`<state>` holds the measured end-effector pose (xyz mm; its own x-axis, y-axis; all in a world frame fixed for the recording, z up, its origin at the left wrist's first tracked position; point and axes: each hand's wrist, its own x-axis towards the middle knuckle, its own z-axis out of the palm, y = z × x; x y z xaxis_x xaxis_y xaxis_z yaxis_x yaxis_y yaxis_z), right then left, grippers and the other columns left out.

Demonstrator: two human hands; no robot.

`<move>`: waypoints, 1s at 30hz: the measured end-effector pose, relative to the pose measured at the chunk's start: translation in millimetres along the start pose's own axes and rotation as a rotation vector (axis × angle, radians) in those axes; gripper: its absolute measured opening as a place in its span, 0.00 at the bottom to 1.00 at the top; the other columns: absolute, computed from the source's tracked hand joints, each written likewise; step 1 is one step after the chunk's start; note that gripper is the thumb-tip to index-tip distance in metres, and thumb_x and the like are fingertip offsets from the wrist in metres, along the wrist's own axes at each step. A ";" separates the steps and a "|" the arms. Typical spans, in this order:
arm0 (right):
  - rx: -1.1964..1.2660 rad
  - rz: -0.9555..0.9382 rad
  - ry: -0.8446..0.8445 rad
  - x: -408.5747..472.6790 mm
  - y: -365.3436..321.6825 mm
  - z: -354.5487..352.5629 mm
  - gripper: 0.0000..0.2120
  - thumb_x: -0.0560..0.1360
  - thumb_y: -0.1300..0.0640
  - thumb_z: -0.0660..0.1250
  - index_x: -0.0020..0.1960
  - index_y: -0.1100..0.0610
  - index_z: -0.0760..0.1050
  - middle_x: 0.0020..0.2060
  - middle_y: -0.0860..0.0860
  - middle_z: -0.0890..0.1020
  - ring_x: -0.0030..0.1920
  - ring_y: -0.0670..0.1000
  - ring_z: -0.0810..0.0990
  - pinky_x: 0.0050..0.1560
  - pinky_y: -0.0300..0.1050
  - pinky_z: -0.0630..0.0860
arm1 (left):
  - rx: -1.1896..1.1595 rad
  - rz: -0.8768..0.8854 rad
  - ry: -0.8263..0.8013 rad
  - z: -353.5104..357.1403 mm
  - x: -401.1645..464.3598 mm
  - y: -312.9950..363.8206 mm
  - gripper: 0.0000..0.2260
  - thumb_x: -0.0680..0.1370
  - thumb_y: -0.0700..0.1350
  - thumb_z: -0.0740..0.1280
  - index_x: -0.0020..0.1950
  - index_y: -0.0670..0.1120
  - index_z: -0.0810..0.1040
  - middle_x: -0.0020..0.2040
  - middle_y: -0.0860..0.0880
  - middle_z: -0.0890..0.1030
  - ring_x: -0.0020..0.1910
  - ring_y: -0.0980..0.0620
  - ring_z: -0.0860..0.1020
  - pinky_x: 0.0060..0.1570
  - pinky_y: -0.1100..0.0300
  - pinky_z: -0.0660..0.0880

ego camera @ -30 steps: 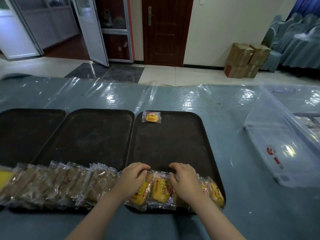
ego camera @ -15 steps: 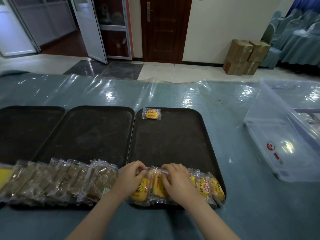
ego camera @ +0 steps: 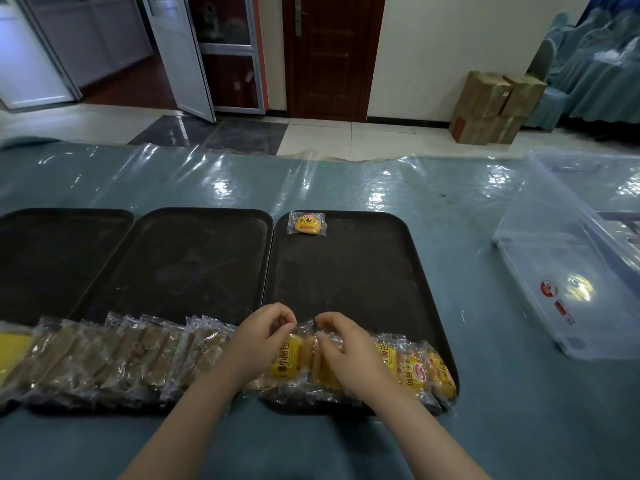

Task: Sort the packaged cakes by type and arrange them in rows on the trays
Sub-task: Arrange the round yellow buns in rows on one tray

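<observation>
Three dark trays lie side by side on a table covered with clear plastic sheeting point(ego camera: 346, 181). On the right tray point(ego camera: 346, 271), a row of yellow packaged cakes point(ego camera: 412, 367) stands along the near edge, the packs leaning against one another. The left hand point(ego camera: 258, 336) has its fingers curled and pinches the top seam of a yellow pack point(ego camera: 285, 358) at the left end of that row. The right hand point(ego camera: 346, 344) is just beside it, its fingertips curled onto the clear wrapper of the neighbouring pack point(ego camera: 325, 370); the two hands nearly touch above the row. A single yellow packaged cake point(ego camera: 306, 223) lies flat at the far left corner of the same tray, well apart from the row.

Along the near edge of the middle tray point(ego camera: 180, 261) runs a row of brown packaged cakes point(ego camera: 121, 355) in clear wrappers, overlapping like shingles and reaching onto the left tray point(ego camera: 52, 251). At the far left of that row a yellow pack point(ego camera: 12, 351) is partly cut off by the picture edge.

To the right on the table sits a clear plastic storage bin point(ego camera: 568, 282), tilted. Beyond the table, cardboard boxes point(ego camera: 491, 105) are stacked against the wall, near a brown door point(ego camera: 329, 53).
</observation>
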<state>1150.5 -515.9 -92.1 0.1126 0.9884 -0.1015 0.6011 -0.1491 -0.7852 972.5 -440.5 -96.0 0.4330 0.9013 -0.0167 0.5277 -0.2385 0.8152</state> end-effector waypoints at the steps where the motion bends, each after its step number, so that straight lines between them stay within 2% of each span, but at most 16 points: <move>1: 0.044 0.000 0.003 1.3 -2.0 0.3 0.15 0.81 0.51 0.63 0.68 0.46 0.72 0.59 0.38 0.77 0.60 0.37 0.74 0.64 0.37 0.73 | -0.003 0.014 -0.019 -2.5 0.6 2.1 0.08 0.79 0.41 0.66 0.44 0.53 0.77 0.42 0.54 0.78 0.39 0.59 0.76 0.38 0.63 0.74; 4: 0.133 0.011 -0.007 4.6 -7.6 -1.0 0.14 0.80 0.49 0.65 0.65 0.45 0.73 0.51 0.40 0.80 0.53 0.37 0.78 0.55 0.34 0.76 | 0.022 0.071 -0.078 -7.7 1.8 10.7 0.09 0.79 0.41 0.66 0.45 0.55 0.77 0.43 0.55 0.77 0.41 0.57 0.76 0.40 0.63 0.74; 7: 0.179 0.031 -0.007 6.7 -10.8 -1.6 0.07 0.80 0.51 0.66 0.58 0.45 0.77 0.46 0.43 0.82 0.48 0.38 0.79 0.47 0.34 0.77 | 0.061 0.141 -0.108 -10.2 3.0 19.0 0.09 0.78 0.39 0.67 0.45 0.54 0.78 0.44 0.55 0.77 0.46 0.57 0.76 0.44 0.67 0.73; 9: 0.215 0.035 0.013 7.7 -11.3 -0.4 0.04 0.80 0.52 0.66 0.51 0.45 0.78 0.43 0.45 0.82 0.45 0.41 0.80 0.46 0.38 0.78 | 0.055 0.156 -0.111 -11.8 4.5 20.2 0.09 0.78 0.39 0.67 0.46 0.54 0.78 0.45 0.56 0.77 0.48 0.57 0.76 0.46 0.67 0.73; 11: 0.265 0.048 0.034 8.4 -11.2 0.2 0.05 0.79 0.54 0.67 0.46 0.46 0.79 0.41 0.48 0.83 0.43 0.46 0.81 0.46 0.45 0.81 | 0.036 0.156 -0.114 -12.4 6.0 19.5 0.10 0.78 0.38 0.68 0.47 0.54 0.78 0.46 0.56 0.78 0.49 0.57 0.76 0.47 0.67 0.73; 16: 0.422 0.127 0.069 10.8 -9.5 -0.7 0.04 0.78 0.58 0.68 0.46 0.53 0.80 0.41 0.54 0.83 0.44 0.54 0.83 0.48 0.53 0.82 | -0.005 0.136 -0.079 -7.3 9.8 16.3 0.13 0.78 0.41 0.69 0.58 0.56 0.76 0.54 0.60 0.75 0.57 0.63 0.74 0.56 0.70 0.71; 19: 0.551 0.201 0.081 12.7 -7.4 -3.6 0.04 0.79 0.59 0.68 0.46 0.57 0.80 0.42 0.56 0.84 0.46 0.56 0.84 0.49 0.53 0.83 | -0.069 0.039 -0.025 -3.1 12.7 12.5 0.25 0.77 0.46 0.71 0.70 0.61 0.65 0.60 0.65 0.70 0.60 0.66 0.72 0.55 0.70 0.71; 22: 0.689 0.262 0.100 15.9 -5.3 -7.3 0.04 0.79 0.61 0.67 0.45 0.60 0.79 0.44 0.60 0.84 0.46 0.56 0.84 0.50 0.50 0.83 | -0.218 -0.103 -0.034 -0.2 17.3 9.0 0.32 0.77 0.49 0.71 0.74 0.61 0.56 0.61 0.66 0.69 0.57 0.64 0.74 0.46 0.70 0.75; 25: 0.839 0.324 0.139 20.3 -2.5 -11.0 0.03 0.78 0.63 0.67 0.46 0.62 0.78 0.45 0.60 0.84 0.44 0.55 0.83 0.50 0.51 0.83 | -0.281 -0.175 -0.040 2.3 21.8 1.4 0.32 0.78 0.48 0.70 0.78 0.53 0.57 0.63 0.59 0.72 0.57 0.62 0.75 0.47 0.65 0.77; 28: 1.028 0.389 0.167 25.2 1.1 -18.2 0.03 0.78 0.65 0.66 0.48 0.64 0.77 0.44 0.60 0.84 0.45 0.57 0.85 0.49 0.51 0.83 | -0.326 -0.236 -0.039 5.8 24.6 -6.0 0.26 0.79 0.47 0.68 0.75 0.52 0.63 0.62 0.56 0.75 0.60 0.57 0.76 0.52 0.62 0.77; 30: 1.132 0.425 0.177 28.3 3.4 -23.2 0.02 0.78 0.66 0.65 0.49 0.64 0.76 0.44 0.61 0.84 0.46 0.58 0.85 0.50 0.51 0.83 | -0.370 -0.283 -0.042 9.9 27.1 -10.5 0.20 0.80 0.46 0.68 0.71 0.52 0.68 0.61 0.53 0.78 0.59 0.56 0.78 0.54 0.59 0.78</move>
<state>1174.1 -489.1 -83.5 0.2919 0.8364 -0.4639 -0.5279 -0.2636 -0.8074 985.9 -417.1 -110.7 0.3430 0.8950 -0.2851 0.3368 0.1662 0.9268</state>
